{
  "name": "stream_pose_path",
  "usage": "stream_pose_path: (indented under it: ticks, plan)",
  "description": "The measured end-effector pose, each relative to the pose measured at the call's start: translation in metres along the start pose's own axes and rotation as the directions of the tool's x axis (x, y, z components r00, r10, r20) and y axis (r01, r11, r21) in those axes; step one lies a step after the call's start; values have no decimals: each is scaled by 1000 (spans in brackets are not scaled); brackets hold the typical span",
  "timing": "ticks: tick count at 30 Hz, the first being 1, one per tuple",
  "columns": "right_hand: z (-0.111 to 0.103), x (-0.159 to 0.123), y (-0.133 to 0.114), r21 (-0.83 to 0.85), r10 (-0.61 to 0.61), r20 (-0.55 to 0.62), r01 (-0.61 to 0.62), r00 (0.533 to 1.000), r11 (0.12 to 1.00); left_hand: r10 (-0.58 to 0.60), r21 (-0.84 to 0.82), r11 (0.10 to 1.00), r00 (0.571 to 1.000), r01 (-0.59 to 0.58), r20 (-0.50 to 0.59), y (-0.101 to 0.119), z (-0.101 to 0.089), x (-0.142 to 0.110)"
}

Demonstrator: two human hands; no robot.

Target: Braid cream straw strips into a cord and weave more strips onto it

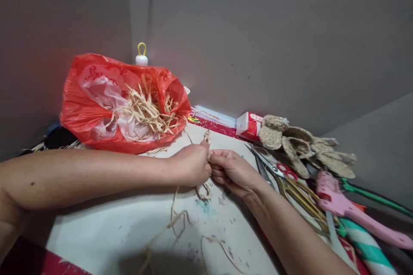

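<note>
My left hand (192, 164) is closed around a thin braided straw piece (207, 135). Its frayed upper end sticks out above the fist, and a curved straw loop (204, 192) shows below. Against it, at the fingertips, my right hand (232, 171) is closed in a pinch; what lies between thumb and finger is hidden. Loose straw strands (174, 222) trail over the white tabletop (106, 240) below the hands. Beyond my left forearm lies an open red plastic bag (80, 116) with dry straw strips (150, 109) spilling at its mouth.
To the right are scissors (269, 164), gold-handled shears (301, 200), a pink glue gun (351, 210) and a green-and-white striped roll (366, 240). Woven straw pieces (297, 142) lie beside a red-and-white box (248, 125). Grey walls rise behind; a white bottle (141, 59) stands behind the bag.
</note>
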State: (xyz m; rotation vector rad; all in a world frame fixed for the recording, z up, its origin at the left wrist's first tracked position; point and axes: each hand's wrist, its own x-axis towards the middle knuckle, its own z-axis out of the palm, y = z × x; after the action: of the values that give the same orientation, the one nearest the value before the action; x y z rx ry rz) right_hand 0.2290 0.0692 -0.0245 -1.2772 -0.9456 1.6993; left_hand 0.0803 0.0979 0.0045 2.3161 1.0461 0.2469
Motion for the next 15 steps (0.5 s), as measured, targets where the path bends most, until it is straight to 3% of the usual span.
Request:
stream_pose_path:
  ticks: [3, 6, 8, 10, 13, 15]
  plan:
    - [-2, 0, -1, 21, -17, 33, 17, 999, 1000, -31, -126, 991, 999, 35, 38, -8, -16, 0]
    - [-3, -1, -2, 20, -26, 58, 25, 998, 1000, -30, -200, 980, 982, -8, -186, -16, -24, 5]
    - [-3, -1, -2, 5, -24, 61, 23, 998, 1000, -62, -289, 957, 970, -9, -236, -20, -21, 10]
    - [-4, -1, -2, -17, -22, 54, 23, 998, 1000, -135, -454, 886, 989, 95, -55, -21, -12, 16]
    - [-5, -2, -2, -70, -15, 47, 18, 999, 997, -144, -644, 700, 945, 308, 295, -19, -1, 20]
    - [-5, -3, -3, -109, 4, 52, 2, 999, 994, -104, -678, 649, 924, 344, 369, -17, 1, 20]
